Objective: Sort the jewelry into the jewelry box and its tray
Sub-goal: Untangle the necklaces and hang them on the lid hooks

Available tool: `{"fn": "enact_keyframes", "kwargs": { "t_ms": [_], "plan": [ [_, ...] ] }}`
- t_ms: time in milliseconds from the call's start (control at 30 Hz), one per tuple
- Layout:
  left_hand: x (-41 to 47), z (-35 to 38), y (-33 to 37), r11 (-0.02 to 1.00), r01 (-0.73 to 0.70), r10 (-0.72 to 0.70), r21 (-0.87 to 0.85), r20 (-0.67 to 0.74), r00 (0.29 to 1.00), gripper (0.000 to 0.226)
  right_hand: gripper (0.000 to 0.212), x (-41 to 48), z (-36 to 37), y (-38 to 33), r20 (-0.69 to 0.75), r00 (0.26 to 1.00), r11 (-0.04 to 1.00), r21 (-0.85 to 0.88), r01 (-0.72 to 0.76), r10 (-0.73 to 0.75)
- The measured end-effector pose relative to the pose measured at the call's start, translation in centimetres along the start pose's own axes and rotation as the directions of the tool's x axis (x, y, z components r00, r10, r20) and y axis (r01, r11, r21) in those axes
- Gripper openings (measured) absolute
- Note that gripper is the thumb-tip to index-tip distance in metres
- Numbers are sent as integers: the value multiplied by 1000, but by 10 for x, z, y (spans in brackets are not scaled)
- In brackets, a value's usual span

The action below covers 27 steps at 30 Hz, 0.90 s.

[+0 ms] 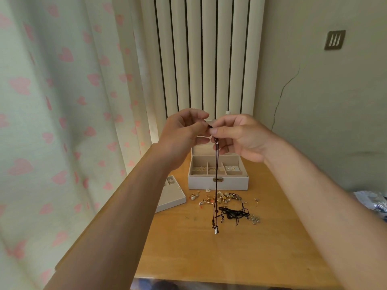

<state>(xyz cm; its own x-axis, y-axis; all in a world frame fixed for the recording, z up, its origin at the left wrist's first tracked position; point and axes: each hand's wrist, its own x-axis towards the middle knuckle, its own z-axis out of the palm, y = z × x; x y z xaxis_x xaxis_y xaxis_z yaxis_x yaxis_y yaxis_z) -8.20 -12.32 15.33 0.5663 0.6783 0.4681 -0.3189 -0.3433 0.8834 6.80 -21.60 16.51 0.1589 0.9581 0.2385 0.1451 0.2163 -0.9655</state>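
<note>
Black cord necklace (216,185) pinched at top by fingers of left hand (184,130) and right hand (240,137), dangled above open jewelry box (217,174), tray (171,195) left, loose jewelry (226,199) scattered on desk (209,252).

Wood, cloth, cord and metal

Smooth, faintly glossy wood on the table (209,254); matt, pale, leather-like skin on the jewelry box (234,183) and tray (173,197), with soft cloth-like lining and a shiny brass-coloured metal clasp (218,179); dark matt cord necklace (216,164) with glossy beads; glinting gold and silver metal in the loose jewelry (222,197); thin matt cloth curtain (52,122).
</note>
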Motion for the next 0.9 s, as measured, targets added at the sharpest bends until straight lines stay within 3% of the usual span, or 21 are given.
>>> {"fn": "enact_keyframes", "kwargs": {
  "t_ms": [167,367,500,700,900],
  "plan": [
    [0,2,-4,996,37,-41,-80,-50,998,16,5,-3,-5,2,28,997,997,19,-77,76],
    [2,5,1,988,70,-74,-136,-22,997,23,11,-6,-6,5,160,984,996,15,-85,81],
    [1,3,-2,992,73,-75,-106,-16,997,20,12,-5,-3,7,74,995,997,39,-65,62],
    [4,-1,-9,994,55,-57,-92,-21,998,14,13,-2,14,23,-36,999,984,-177,-17,11],
    [3,-8,-14,979,95,-96,-182,0,995,16,15,2,12,24,-32,998,996,-65,54,-56]
  ]
}}
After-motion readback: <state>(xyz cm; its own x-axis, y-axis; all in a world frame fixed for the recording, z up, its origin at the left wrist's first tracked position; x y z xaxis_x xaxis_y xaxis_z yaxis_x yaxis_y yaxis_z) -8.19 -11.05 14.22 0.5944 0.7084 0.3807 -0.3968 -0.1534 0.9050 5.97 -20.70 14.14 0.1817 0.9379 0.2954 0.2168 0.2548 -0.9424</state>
